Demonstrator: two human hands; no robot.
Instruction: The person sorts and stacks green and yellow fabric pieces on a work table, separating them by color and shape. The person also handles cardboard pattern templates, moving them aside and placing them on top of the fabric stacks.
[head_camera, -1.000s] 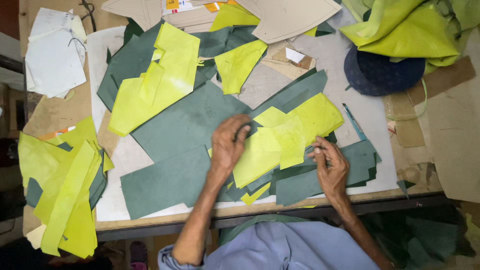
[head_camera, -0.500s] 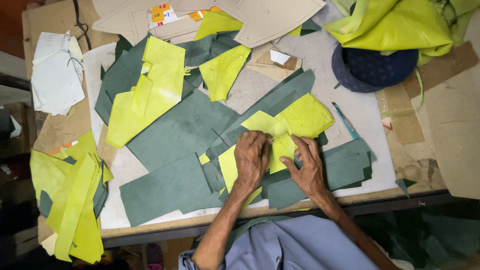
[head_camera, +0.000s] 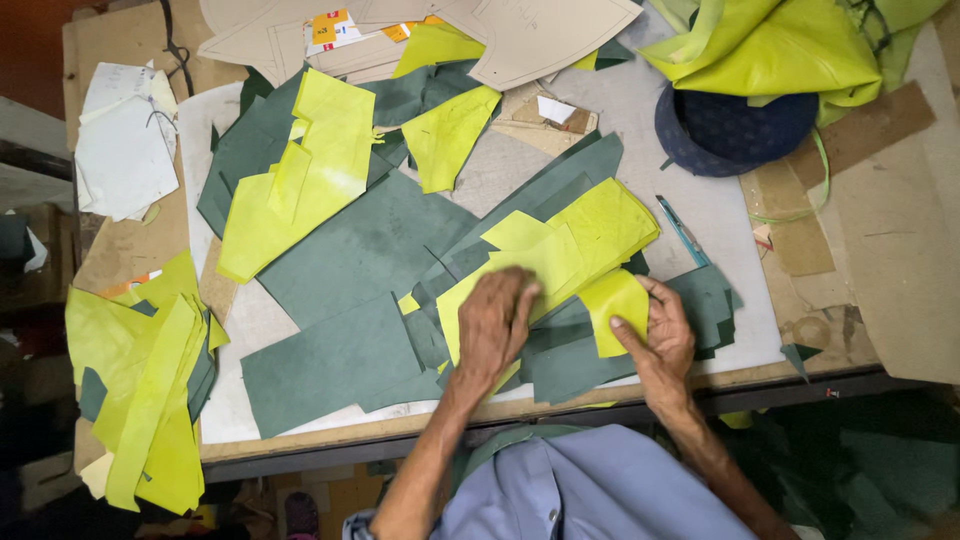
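1. Containers: one dark navy round fabric cap (head_camera: 735, 130) lies opening up, far right of the table (head_camera: 720, 215) — nothing visible inside.
2. Count: two hands, one teal-handled cutter (head_camera: 683, 230), several yellow-green and dark green pieces — overlapping, exact number unclear.
3. Left hand (head_camera: 495, 325): fingers flat and spread, pressing the large yellow-green leather sheet (head_camera: 560, 250) at the near table edge; its long axis runs diagonally, near-left to far-right.
4. Right hand (head_camera: 660, 340): thumb and fingers pinch the small yellow-green leather cutout (head_camera: 612, 300), just beside the sheet, over dark green leather panels (head_camera: 350, 250).

Navy cap (head_camera: 735, 130) top rt — blue pen (head_camera: 683, 231) nr.
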